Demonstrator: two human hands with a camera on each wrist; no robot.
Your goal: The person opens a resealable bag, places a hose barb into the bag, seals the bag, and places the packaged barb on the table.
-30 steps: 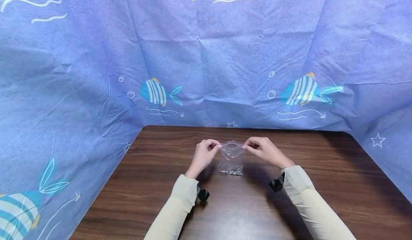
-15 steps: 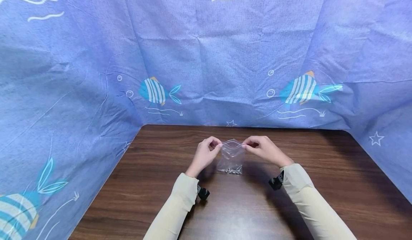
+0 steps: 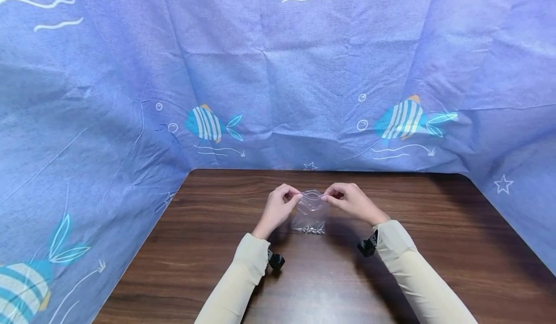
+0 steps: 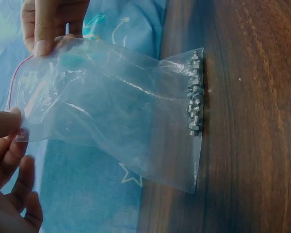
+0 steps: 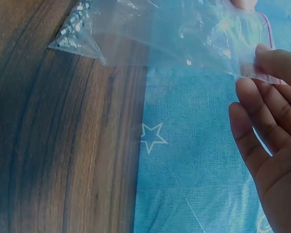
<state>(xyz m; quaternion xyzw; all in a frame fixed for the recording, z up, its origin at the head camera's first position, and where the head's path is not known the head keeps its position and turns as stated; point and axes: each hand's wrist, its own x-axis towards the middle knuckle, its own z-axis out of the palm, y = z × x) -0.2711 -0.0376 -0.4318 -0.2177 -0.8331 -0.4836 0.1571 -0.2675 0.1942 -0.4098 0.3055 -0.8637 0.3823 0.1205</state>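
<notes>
A clear zip-lock bag hangs upright between both hands, its mouth bowed slightly apart. My left hand pinches the left end of the mouth between thumb and fingertips. At the opposite end, my right hand pinches the rim the same way. Small silvery metal pieces, like screws or nuts, lie gathered along the bottom of the bag. A red line runs along the bag's rim in both wrist views. In the left wrist view, the other fingers of the left hand are loosely bent below the bag.
A dark brown wood-grain table lies under the hands. Blue cloth printed with fish and stars hangs behind it and along both sides. A small black camera is strapped at the left wrist and another at the right wrist.
Both hands have come slightly closer together, so the bag's mouth spans a narrower width. Their pinch on the rim stays the same, and the metal pieces remain at the bottom.
</notes>
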